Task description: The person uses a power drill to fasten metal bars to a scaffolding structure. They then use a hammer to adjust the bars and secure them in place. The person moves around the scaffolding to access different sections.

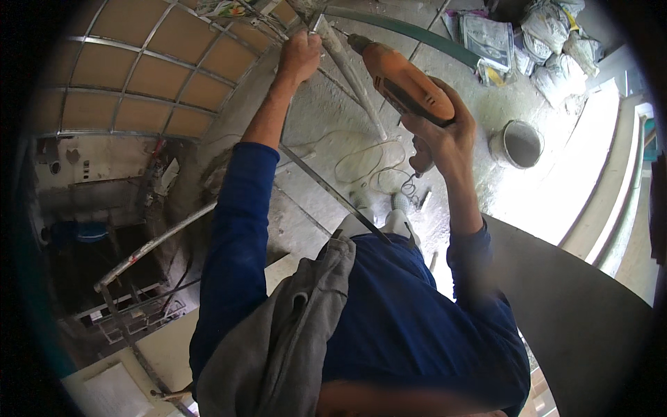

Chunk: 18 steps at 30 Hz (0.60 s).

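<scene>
1. Right hand (448, 128) has its fingers wrapped around an orange drill (406, 80), so it's clamped on properly. The drill sits far and a bit right of the person's body, up off the floor (445, 90).
2. Its long axis slants from near right to far left, nose toward the left hand (300, 55). The bit's tip looks close to that hand's knuckles, on their right side. Can't tell if it's touching anything.
3. Left hand is curled up beside a small shiny metal piece (316, 23). Fingertips are hidden, so I can't say whether they're pinched on it. That piece is just far-right of the knuckles, and the left hand is clearly the nearer one.
4. A grey pole (354, 83) slants between the left hand and the drill body, so it's the main thing in the way there.
5. A green strip (410, 33) runs out past the drill's far side.
6. Around the rest: loose cord (379, 167) on the floor near the feet, bucket (517, 144) to the right, bags (556, 35) far right, panelled grid (163, 73) far left.
</scene>
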Tool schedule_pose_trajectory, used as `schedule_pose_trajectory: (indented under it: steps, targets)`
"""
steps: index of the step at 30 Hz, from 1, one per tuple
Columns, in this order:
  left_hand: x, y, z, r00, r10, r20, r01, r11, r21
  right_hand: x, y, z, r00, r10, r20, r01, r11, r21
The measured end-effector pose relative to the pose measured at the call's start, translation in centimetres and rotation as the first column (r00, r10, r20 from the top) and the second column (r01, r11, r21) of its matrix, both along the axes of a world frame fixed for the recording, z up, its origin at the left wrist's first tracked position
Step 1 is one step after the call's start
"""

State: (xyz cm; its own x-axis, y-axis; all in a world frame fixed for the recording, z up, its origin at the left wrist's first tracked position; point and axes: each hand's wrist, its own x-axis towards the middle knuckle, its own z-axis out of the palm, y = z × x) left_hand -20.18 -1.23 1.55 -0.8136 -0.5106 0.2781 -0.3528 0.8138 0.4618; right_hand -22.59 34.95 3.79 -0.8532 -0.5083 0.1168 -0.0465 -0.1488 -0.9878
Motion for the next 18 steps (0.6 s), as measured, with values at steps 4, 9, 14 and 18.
schedule_pose_trajectory:
  steps: [4, 9, 14, 18]
  targets:
    - [1.1, -0.3, 0.5, 1.0, -0.007, 0.014, 0.008, 1.0, -0.028, -0.3, -0.5, -0.6, 0.999, 0.045, 0.004, -0.045, 0.999, -0.017]
    - [2.2, -0.3, 1.0, 0.993, 0.011, 0.115, -0.011, 1.0, -0.001, -0.3, -2.0, -1.5, 0.995, 0.086, 0.055, -0.083, 0.996, -0.041]
    - [2.3, -1.2, 1.1, 0.992, -0.027, 0.123, 0.041, 0.993, -0.111, -0.4, -3.3, -2.7, 0.996, 0.087, 0.004, -0.087, 0.994, -0.059]
    - [2.5, -2.4, 1.4, 0.982, -0.018, 0.186, 0.027, 0.998, -0.048, -0.2, -3.7, -3.5, 0.998, 0.063, 0.02, -0.061, 0.995, -0.073]
